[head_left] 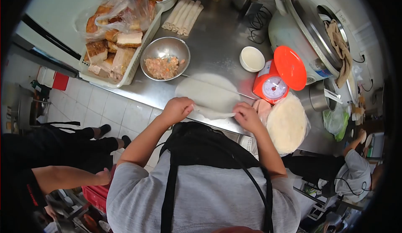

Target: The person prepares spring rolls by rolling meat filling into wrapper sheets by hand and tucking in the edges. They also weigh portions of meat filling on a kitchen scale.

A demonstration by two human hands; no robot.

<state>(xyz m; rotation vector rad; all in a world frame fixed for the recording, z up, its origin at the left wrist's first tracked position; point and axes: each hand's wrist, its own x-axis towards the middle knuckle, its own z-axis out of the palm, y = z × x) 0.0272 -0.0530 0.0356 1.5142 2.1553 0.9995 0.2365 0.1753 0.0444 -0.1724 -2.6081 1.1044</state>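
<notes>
A thin round white wrapper sheet lies on the steel counter, its near edge lifted and folded over slightly. My left hand pinches the near left of that edge, and my right hand pinches the near right. Beyond my left hand stands a metal bowl with pinkish minced filling and what looks like a utensil in it. Right of my right hand is a stack of round wrappers in clear plastic. Several finished white rolls lie side by side farther back.
A white basket of meat pieces, partly under a plastic bag, stands at the left. On the right are a red scale, a small white bowl and a large lidded pot. Other people stand at both sides.
</notes>
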